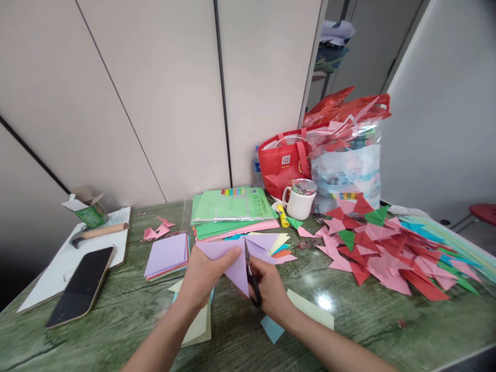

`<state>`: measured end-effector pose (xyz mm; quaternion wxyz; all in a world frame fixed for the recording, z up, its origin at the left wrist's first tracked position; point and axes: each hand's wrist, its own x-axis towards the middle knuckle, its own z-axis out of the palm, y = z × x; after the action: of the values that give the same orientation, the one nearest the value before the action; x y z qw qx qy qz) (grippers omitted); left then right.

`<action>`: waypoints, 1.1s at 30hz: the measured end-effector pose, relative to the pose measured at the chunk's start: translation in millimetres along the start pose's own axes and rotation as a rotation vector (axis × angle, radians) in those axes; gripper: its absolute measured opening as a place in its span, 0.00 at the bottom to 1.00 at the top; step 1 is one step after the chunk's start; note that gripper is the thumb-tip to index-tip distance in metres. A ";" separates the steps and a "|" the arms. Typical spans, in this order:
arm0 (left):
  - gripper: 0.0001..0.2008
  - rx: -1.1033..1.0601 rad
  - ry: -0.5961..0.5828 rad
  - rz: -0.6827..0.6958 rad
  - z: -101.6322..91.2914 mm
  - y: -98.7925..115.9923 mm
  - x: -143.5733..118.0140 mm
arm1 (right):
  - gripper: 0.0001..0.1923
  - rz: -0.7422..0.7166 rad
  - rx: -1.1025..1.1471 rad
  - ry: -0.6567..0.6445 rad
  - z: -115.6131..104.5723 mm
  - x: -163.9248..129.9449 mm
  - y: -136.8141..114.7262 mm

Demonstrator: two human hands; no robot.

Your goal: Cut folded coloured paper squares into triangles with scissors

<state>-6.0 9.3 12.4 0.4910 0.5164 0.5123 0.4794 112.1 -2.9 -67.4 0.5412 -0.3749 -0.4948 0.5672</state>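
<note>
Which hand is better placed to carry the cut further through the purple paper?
Right. The right hand already holds the scissors, blades at the folded purple paper; the left hand pinches that paper steady.

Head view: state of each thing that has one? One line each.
Left hand: gripping the purple paper.
Right hand: closed on the scissors.
Purple paper: folded, held up off the table.
Scissors: blades against the paper, how far open unclear.
Phone: screen dark, face up.
Small box: flaps open.
Mug: upright.
Hammer: lying flat.
</note>
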 end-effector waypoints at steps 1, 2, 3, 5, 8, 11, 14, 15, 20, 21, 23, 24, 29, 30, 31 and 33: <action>0.14 0.027 -0.038 -0.002 -7.5 4.0 0.7 | 0.12 0.007 -0.012 -0.004 0.1 -0.7 -0.6; 0.15 0.058 -0.056 0.002 -16.4 7.7 1.3 | 0.11 0.010 -0.020 -0.008 0.4 -1.7 -1.0; 0.16 0.101 -0.043 -0.003 -26.2 10.5 1.9 | 0.11 0.006 -0.026 -0.010 0.6 -3.0 -1.3; 0.17 0.213 -0.050 -0.036 -47.0 10.5 2.2 | 0.09 -0.032 -0.025 0.017 0.8 -6.0 -2.0; 0.16 0.441 -0.252 -0.236 -73.8 -7.5 0.1 | 0.06 -0.160 0.002 0.149 -0.6 -8.9 -5.1; 0.18 0.721 -0.308 -0.323 -89.4 -34.5 -3.8 | 0.05 -0.302 0.040 0.333 -4.6 -6.6 -10.4; 0.17 1.137 -0.113 -0.091 -91.1 -47.0 -5.3 | 0.06 -0.389 0.042 0.473 -9.5 0.0 -14.8; 0.13 1.233 -0.055 0.001 -87.7 -46.3 -4.7 | 0.07 -0.410 0.035 0.501 -10.9 2.2 -15.6; 0.07 1.149 -0.141 0.502 -37.2 -30.5 6.4 | 0.09 -0.441 -0.015 0.589 -15.6 8.7 -15.2; 0.07 1.139 -0.184 0.542 -22.9 -29.3 9.1 | 0.09 -0.443 -0.023 0.601 -16.4 9.2 -14.4; 0.05 1.140 -0.274 0.585 4.6 -30.4 13.8 | 0.10 -0.453 -0.025 0.617 -18.4 10.4 -12.2; 0.05 1.145 -0.315 0.598 16.2 -32.0 15.7 | 0.10 -0.459 -0.022 0.622 -19.6 11.3 -11.1; 0.11 1.149 -0.395 0.597 44.1 -41.0 22.5 | 0.12 -0.462 -0.008 0.637 -24.8 16.6 -8.5; 0.13 1.132 -0.400 0.591 45.2 -42.4 23.5 | 0.12 -0.457 -0.004 0.639 -25.1 17.3 -9.1; 0.14 1.109 -0.403 0.584 45.7 -43.5 24.4 | 0.12 -0.452 -0.002 0.639 -25.1 17.6 -9.9; 0.15 1.044 -0.397 0.568 45.7 -44.6 26.1 | 0.12 -0.450 0.001 0.638 -24.3 17.8 -12.0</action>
<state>37.4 34.3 -35.0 0.1134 0.8834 0.4206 0.1726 136.1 17.5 -59.5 0.7789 -0.4142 -0.3712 0.2898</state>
